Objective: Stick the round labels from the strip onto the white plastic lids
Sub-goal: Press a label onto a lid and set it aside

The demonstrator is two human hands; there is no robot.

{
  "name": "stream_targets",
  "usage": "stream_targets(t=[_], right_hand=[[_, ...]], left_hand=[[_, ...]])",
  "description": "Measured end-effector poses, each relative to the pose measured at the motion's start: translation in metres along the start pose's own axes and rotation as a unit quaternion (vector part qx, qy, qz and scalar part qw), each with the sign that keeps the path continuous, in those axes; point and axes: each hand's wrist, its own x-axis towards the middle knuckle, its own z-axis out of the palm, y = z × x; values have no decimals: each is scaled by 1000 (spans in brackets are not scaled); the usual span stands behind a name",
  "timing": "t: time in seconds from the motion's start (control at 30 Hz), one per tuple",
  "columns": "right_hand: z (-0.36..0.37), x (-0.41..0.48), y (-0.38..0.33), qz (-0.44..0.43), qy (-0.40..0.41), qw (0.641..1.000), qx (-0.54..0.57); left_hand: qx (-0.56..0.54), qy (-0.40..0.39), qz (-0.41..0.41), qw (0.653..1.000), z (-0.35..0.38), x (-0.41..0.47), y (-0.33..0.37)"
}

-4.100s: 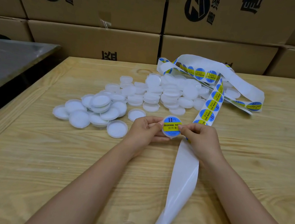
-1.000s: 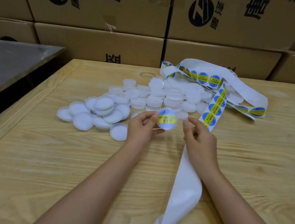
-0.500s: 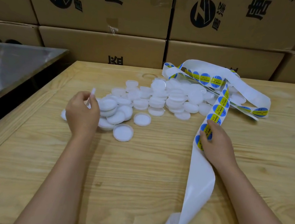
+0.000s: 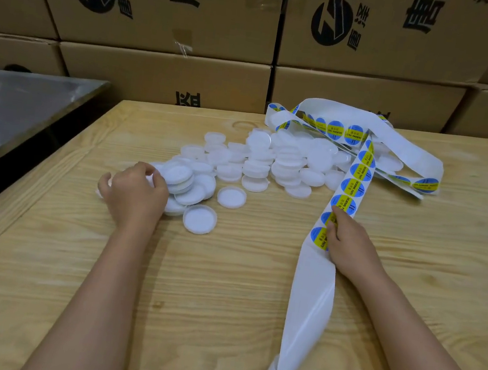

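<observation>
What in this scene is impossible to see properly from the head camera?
- Head view: whatever the left hand holds among the white lids; its back covers it.
- Head view: the near end of the label strip, cut off by the bottom edge.
- Head view: small print on the labels, too tiny.
- Head view: any labels under the right hand, which grips the strip.

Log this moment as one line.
left hand: curled over white plastic lids | right hand: pinching white strip of round blue-yellow labels
</observation>
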Motion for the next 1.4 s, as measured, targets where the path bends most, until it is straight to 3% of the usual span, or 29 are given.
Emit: stream_targets(t=[0.13, 0.3, 0.43, 0.6, 0.73, 0.9, 1.07, 1.23, 1.4], right_hand=[[0, -1, -2, -8, 2, 1000, 1], [-1, -3, -5, -33, 17, 999, -2], [-1, -6, -7, -48, 23, 999, 11], [-2, -6, -7, -57, 27, 998, 24], [-2, -5, -10, -45, 42, 997, 54], [-4, -5, -11, -49, 45, 996, 60], [-6, -6, -11, -50, 43, 996, 67], [-8, -7, -12, -41, 42, 996, 74], [-8, -8, -15, -50, 36, 996, 65]], left_hand=[[-120, -34, 136, 983, 0, -15, 35], [-226, -181, 217, 932, 14, -70, 91], [-224, -282, 302, 883, 28, -107, 113], [-212, -342, 291, 868, 35, -117, 110], [-205, -429, 285, 833, 36, -111, 110], [-155, -414, 287, 850, 36, -108, 113], [-179, -422, 273, 846, 32, -108, 115], [-238, -473, 143, 837, 34, -106, 113], [-145, -376, 292, 867, 42, -112, 113]])
